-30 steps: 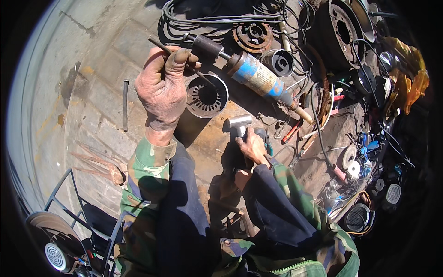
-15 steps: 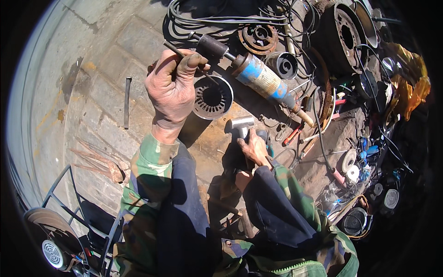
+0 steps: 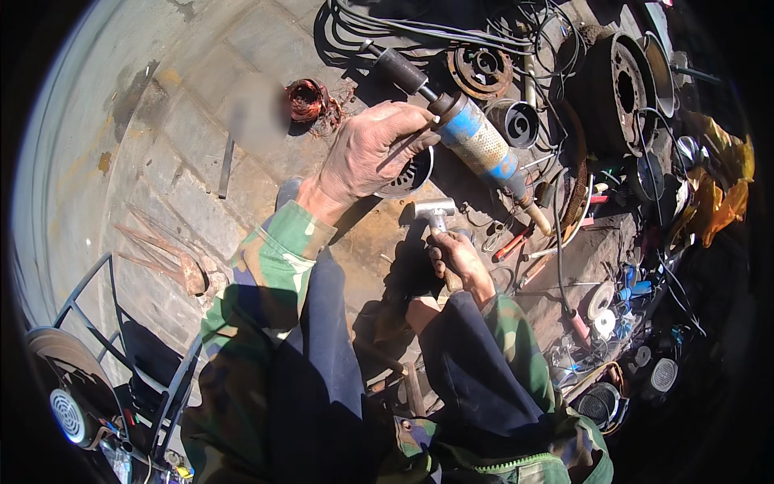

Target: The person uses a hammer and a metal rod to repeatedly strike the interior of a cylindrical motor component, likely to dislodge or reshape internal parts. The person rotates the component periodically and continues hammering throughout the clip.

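My left hand [image 3: 372, 155] is over a dark metal cylinder with a slotted inner ring [image 3: 413, 179], covering much of it. Thumb and fingers are pinched together; what is between them, if anything, is hidden. The fingertips are close to a long power tool [image 3: 476, 139] with a blue, perforated body and a black nose, lying on the ground. In my right hand [image 3: 461, 260] is a hammer [image 3: 434, 209], gripped by its handle near my right knee, its silver head upward and just below the cylinder.
Beyond my left hand lies a copper wire coil [image 3: 307, 100]. A flat metal bar [image 3: 226, 168] and rusty tongs [image 3: 173, 260] are on the left paving. Black cables [image 3: 427, 31], a rusty disc [image 3: 480, 71] and a wheel rim [image 3: 625, 85] crowd the far right. A cut-off saw [image 3: 76, 363] stands at lower left.
My left hand, which held a thin metal rod upright, has moved right and down over the cylinder; the rod no longer shows. The copper coil has come into sight. The hammer remains in my right hand.
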A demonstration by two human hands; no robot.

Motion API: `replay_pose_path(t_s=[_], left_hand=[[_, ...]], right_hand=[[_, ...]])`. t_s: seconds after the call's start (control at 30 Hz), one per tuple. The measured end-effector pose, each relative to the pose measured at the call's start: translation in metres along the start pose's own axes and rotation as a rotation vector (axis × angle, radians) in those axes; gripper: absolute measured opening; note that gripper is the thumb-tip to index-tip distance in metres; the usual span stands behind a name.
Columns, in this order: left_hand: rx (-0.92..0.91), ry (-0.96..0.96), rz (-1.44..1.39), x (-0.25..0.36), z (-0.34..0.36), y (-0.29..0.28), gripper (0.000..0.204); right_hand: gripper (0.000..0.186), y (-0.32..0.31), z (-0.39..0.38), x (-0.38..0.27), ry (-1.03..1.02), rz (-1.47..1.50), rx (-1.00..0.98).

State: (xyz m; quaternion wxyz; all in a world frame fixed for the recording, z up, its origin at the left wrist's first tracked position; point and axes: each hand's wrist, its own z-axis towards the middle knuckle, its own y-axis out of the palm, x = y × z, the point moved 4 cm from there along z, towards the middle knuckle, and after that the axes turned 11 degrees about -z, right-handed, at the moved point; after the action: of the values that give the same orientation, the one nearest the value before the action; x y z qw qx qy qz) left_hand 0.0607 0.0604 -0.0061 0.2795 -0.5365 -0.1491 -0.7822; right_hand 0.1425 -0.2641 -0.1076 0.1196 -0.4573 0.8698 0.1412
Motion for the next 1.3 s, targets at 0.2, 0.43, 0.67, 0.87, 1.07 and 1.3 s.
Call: replay_pose_path(t_s=[0.2, 0.43, 0.67, 0.87, 1.07, 1.3], left_hand=[[-0.065, 0.062, 0.055, 0.015, -0.01, 0.026, 0.022], [-0.098, 0.132, 0.122, 0.022, -0.003, 0.057, 0.025], [-0.119, 0.109, 0.168, 0.022, -0.008, 0.06, 0.022], [-0.1, 0.144, 0.174, 0.021, -0.005, 0.062, 0.02], [-0.148, 0.146, 0.168, 0.025, -0.003, 0.062, 0.02], [-0.107, 0.127, 0.154, 0.023, -0.009, 0.055, 0.016]], right_hand=[[0.04, -0.006, -0.111, -0.079, -0.405, -0.567, 0.533], [0.051, 0.013, -0.253, -0.153, -1.33, -0.41, 0.368], [0.038, 0.03, -0.231, -0.199, -0.925, -1.173, 0.584], [0.029, 0.043, -0.243, -0.185, -0.989, -0.742, 0.668], [0.035, 0.033, -0.196, -0.179, -0.784, -1.412, 0.501], [0.035, 0.013, -0.232, -0.157, -1.017, -0.784, 0.719]])
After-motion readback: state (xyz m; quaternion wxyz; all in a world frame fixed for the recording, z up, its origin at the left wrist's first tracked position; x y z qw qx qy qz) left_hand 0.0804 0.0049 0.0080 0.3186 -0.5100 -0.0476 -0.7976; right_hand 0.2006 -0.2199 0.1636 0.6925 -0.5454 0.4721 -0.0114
